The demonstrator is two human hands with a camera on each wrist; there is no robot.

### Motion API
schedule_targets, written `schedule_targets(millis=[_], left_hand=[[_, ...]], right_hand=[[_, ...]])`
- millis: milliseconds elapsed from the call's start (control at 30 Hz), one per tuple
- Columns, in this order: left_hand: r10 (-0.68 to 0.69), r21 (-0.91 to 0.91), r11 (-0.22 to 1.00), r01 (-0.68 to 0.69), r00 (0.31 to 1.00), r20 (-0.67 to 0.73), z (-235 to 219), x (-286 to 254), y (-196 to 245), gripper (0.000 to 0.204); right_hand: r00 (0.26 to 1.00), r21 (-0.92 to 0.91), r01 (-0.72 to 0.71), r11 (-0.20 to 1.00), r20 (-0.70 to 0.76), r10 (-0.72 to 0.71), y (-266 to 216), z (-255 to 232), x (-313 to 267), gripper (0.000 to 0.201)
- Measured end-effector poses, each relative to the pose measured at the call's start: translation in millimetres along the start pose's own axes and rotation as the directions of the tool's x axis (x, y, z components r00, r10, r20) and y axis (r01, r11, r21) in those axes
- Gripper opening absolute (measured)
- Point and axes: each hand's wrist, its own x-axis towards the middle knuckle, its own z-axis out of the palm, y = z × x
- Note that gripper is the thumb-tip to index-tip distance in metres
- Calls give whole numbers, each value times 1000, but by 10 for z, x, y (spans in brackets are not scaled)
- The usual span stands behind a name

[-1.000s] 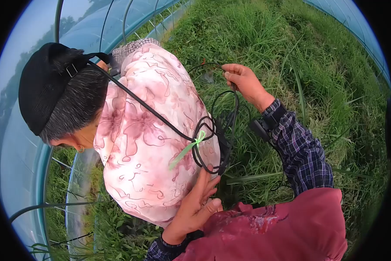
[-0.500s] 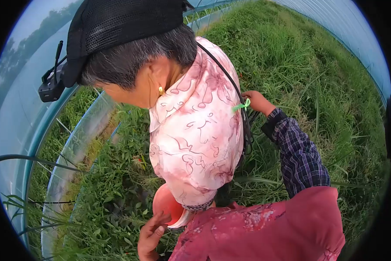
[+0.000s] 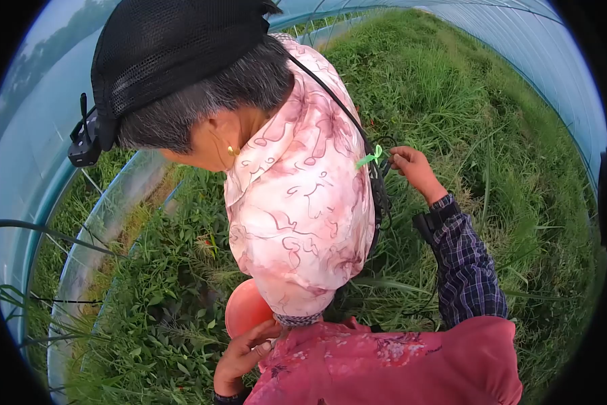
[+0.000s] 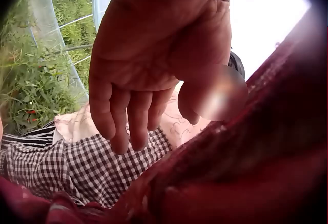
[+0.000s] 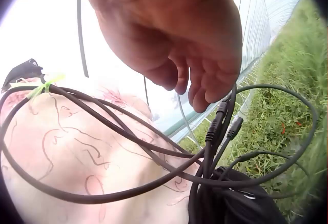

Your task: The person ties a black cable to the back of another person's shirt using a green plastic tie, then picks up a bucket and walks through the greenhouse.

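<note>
Another person in a pink floral shirt [image 3: 303, 202] and a black cap [image 3: 168, 47] bends over right in front of me. A bundle of black cables [image 3: 382, 196] hangs on that person's back, tied with a green strip [image 3: 369, 159]. My right hand [image 3: 411, 165] pinches a cable at the top of the bundle. In the right wrist view its curled fingers [image 5: 205, 80] hold the black cable [image 5: 154, 147] just above two plugs [image 5: 221, 119]. My left hand [image 3: 242, 354] rests low at the person's waist, with its fingers [image 4: 128, 121] relaxed and holding nothing, above a checked cloth [image 4: 77, 162].
Tall grass [image 3: 506, 135] and weeds cover the ground. A curved plastic tunnel wall [image 3: 26, 169] runs along the left, another along the far right. A small camera [image 3: 84, 145] is strapped to the person's cap. A black pouch [image 5: 236, 198] hangs under the cables.
The person in pink has straightened and turned, so the cap is now at the top. My left hand left their back and dropped to the waist. My right hand stayed at the cables.
</note>
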Motion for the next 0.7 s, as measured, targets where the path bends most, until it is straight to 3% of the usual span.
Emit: schedule_targets(millis=[67, 100, 167, 233, 433, 500, 700], left_hand=[[2, -18, 1000, -2, 1000, 7, -56, 39, 103, 51], [20, -9, 1000, -20, 1000, 18, 176, 152, -79, 50], [25, -22, 999, -25, 999, 28, 79, 179, 11, 51], [-11, 28, 1000, 10, 999, 45, 19, 191, 119, 51], [39, -79, 996, -39, 999, -4, -40, 126, 276, 52], [-12, -78, 997, 9, 999, -34, -82, 87, 274, 52], [82, -131, 988, -81, 997, -2, -32, 73, 203, 51]], right_hand=[[1000, 31, 20, 999, 8, -20, -201, 51, -50, 27], [998, 78, 58, 995, -6, -58, 1, -96, -166, 26], [997, 110, 71, 991, 9, -72, -205, 0, -165, 26], [985, 167, 171, 971, -3, -173, -445, 84, -203, 25], [953, 283, 295, 913, -22, -301, -831, 189, -278, 26], [953, 274, 293, 916, -8, -302, -977, 219, -328, 27], [903, 359, 424, 832, -96, -419, -1202, 306, -561, 27]])
